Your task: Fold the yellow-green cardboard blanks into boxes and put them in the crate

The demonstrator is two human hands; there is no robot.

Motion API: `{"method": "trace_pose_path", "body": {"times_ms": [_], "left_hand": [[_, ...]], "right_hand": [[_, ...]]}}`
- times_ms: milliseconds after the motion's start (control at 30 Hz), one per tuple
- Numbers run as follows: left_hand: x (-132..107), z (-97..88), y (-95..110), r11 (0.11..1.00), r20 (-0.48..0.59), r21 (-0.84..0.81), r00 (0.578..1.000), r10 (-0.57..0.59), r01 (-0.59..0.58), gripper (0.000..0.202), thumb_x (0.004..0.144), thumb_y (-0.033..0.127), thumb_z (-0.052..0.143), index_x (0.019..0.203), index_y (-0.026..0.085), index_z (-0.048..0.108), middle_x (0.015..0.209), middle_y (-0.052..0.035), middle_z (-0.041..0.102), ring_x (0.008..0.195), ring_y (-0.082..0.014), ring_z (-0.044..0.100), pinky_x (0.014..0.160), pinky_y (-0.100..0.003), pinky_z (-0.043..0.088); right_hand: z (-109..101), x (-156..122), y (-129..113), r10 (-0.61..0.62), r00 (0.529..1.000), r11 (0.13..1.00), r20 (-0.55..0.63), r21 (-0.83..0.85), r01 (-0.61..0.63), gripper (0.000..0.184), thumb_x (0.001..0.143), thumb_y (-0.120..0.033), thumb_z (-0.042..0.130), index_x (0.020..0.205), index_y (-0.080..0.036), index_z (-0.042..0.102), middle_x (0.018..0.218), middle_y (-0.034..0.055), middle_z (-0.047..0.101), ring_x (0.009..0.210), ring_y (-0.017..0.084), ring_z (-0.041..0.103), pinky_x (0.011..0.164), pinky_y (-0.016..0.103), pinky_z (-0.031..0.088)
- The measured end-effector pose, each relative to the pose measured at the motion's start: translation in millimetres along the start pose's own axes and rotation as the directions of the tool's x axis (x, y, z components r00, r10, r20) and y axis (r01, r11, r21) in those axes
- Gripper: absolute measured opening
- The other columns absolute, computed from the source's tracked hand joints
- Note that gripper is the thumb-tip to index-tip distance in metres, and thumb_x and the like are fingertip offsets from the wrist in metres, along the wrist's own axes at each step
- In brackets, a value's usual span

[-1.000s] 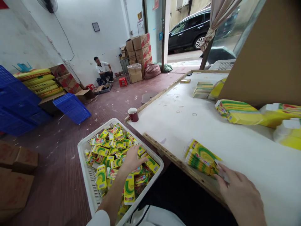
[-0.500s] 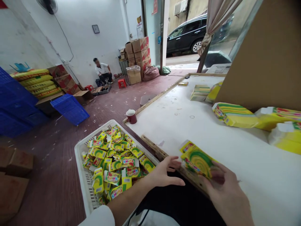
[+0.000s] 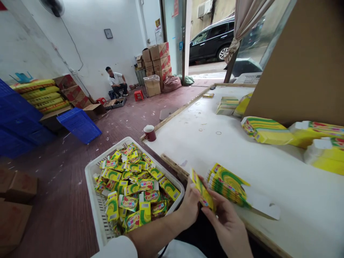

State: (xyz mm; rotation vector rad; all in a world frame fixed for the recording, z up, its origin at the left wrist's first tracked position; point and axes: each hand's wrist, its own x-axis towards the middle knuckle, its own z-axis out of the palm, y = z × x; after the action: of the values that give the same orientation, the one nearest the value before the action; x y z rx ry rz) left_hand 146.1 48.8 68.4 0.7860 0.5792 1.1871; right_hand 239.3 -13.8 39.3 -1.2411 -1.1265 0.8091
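A small yellow and green printed carton (image 3: 202, 191) is held between both hands, over the wooden edge of the table. My left hand (image 3: 190, 205) grips its left side, and my right hand (image 3: 227, 218) has fingers and thumb closed on its right end. Just beyond them, a stack of flat cartons (image 3: 228, 182) lies on the white tabletop, a white flap (image 3: 264, 204) sticking out at its right. Left of my arms stands a white plastic basket (image 3: 92, 200), heaped with yellow cartons (image 3: 129, 203).
A maroon mug (image 3: 149, 133) stands at the table corner. More carton bundles (image 3: 267, 130) lie along the right, by a large cardboard sheet (image 3: 298, 68). A blue crate (image 3: 79, 125) and brown boxes (image 3: 23, 186) are on the floor. A person (image 3: 116, 83) sits near the far wall.
My right hand has moved left off the stack with one carton. My left hand, open before, has closed on that carton too. The stack's white flap now shows.
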Motion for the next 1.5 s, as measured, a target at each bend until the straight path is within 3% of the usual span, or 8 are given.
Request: {"method": "trace_pose_path", "body": {"times_ms": [333, 533, 667, 767, 933, 1133, 1267, 1500], "left_hand": [[7, -20.7, 45, 0.881, 0.162, 0.467, 0.987, -0.004, -0.073, 0.060, 0.077, 0.065, 0.068, 0.107, 0.014, 0.072, 0.108, -0.0132, 0.073, 0.103, -0.0283, 0.066, 0.097, -0.042, 0.049], [5, -20.6, 74, 0.389, 0.427, 0.859, 0.886, -0.183, -0.333, 0.114, 0.052, 0.051, 0.089, 0.148, 0.017, 0.039, 0.147, -0.0196, 0.049, 0.135, -0.0391, 0.046, 0.114, -0.053, 0.035], [0, -19.9, 53, 0.320, 0.392, 0.898, 0.880, -0.267, -0.303, 0.080, 0.067, 0.036, 0.078, 0.139, 0.020, 0.047, 0.124, -0.0123, 0.065, 0.112, -0.0311, 0.064, 0.095, -0.041, 0.052], [-4, -20.2, 42, 0.311, 0.421, 0.885, 0.880, -0.217, -0.347, 0.083, 0.068, 0.036, 0.077, 0.141, 0.020, 0.043, 0.128, -0.0126, 0.063, 0.114, -0.0310, 0.063, 0.098, -0.040, 0.050], [-12, -18.8, 30, 0.249, 0.607, 0.793, 0.757, -0.241, -0.557, 0.091, 0.067, 0.035, 0.075, 0.147, 0.020, 0.035, 0.128, -0.0165, 0.060, 0.118, -0.0366, 0.060, 0.101, -0.047, 0.046], [-17, -22.2, 20, 0.324, 0.598, 0.791, 0.767, -0.233, -0.519, 0.071, 0.063, 0.031, 0.075, 0.129, 0.025, 0.047, 0.123, -0.0108, 0.059, 0.115, -0.0297, 0.060, 0.092, -0.036, 0.051], [-11, -26.6, 12, 0.346, 0.525, 0.836, 0.805, -0.277, -0.427, 0.076, 0.060, 0.033, 0.076, 0.128, 0.022, 0.045, 0.108, -0.0071, 0.063, 0.098, -0.0280, 0.066, 0.084, -0.035, 0.053], [-4, -29.9, 10, 0.290, 0.506, 0.835, 0.859, -0.072, -0.468, 0.085, 0.057, 0.035, 0.080, 0.132, 0.015, 0.045, 0.128, -0.0171, 0.053, 0.120, -0.0340, 0.054, 0.100, -0.045, 0.048]], "right_hand": [[-53, 12, -9, -0.383, 0.924, 0.743, 0.017, -0.588, 0.319, 0.028, 0.094, -0.034, 0.052, 0.111, -0.031, 0.073, 0.094, 0.0018, 0.078, 0.078, 0.024, 0.071, 0.079, 0.038, 0.058], [-55, 11, -16, -0.497, 0.810, 0.479, 0.312, -0.680, 0.556, 0.045, 0.092, -0.015, 0.046, 0.121, -0.042, 0.067, 0.105, -0.0005, 0.075, 0.101, 0.027, 0.068, 0.107, 0.053, 0.038], [-39, 6, -20, -0.502, 0.865, 0.662, -0.007, -0.646, 0.379, 0.067, 0.087, -0.028, 0.065, 0.149, -0.036, 0.040, 0.147, 0.0082, 0.051, 0.133, 0.038, 0.050, 0.115, 0.065, 0.029], [-31, 5, -18, -0.181, 0.954, 0.956, -0.239, -0.270, 0.113, 0.073, 0.088, -0.042, 0.062, 0.153, -0.026, 0.032, 0.154, 0.0142, 0.043, 0.139, 0.039, 0.045, 0.110, 0.061, 0.043], [-19, -1, -1, 0.225, 0.956, 0.948, 0.189, 0.186, -0.259, 0.050, 0.096, -0.045, 0.045, 0.144, -0.028, 0.048, 0.140, 0.0126, 0.060, 0.125, 0.030, 0.062, 0.095, 0.048, 0.058], [-20, -1, 10, 0.094, 0.981, 0.983, 0.169, 0.139, -0.118, 0.061, 0.093, -0.059, 0.038, 0.142, -0.025, 0.052, 0.135, 0.0181, 0.063, 0.127, 0.038, 0.058, 0.102, 0.055, 0.051], [-23, -5, 6, -0.036, 0.988, 0.995, 0.150, -0.088, 0.050, 0.064, 0.095, -0.042, 0.046, 0.155, -0.023, 0.031, 0.150, 0.0140, 0.050, 0.138, 0.033, 0.048, 0.112, 0.053, 0.043], [-32, -3, 14, -0.285, 0.951, 0.841, 0.118, -0.445, 0.307, 0.054, 0.095, -0.014, 0.040, 0.144, -0.035, 0.049, 0.152, 0.0015, 0.048, 0.136, 0.024, 0.052, 0.114, 0.043, 0.043]]}}
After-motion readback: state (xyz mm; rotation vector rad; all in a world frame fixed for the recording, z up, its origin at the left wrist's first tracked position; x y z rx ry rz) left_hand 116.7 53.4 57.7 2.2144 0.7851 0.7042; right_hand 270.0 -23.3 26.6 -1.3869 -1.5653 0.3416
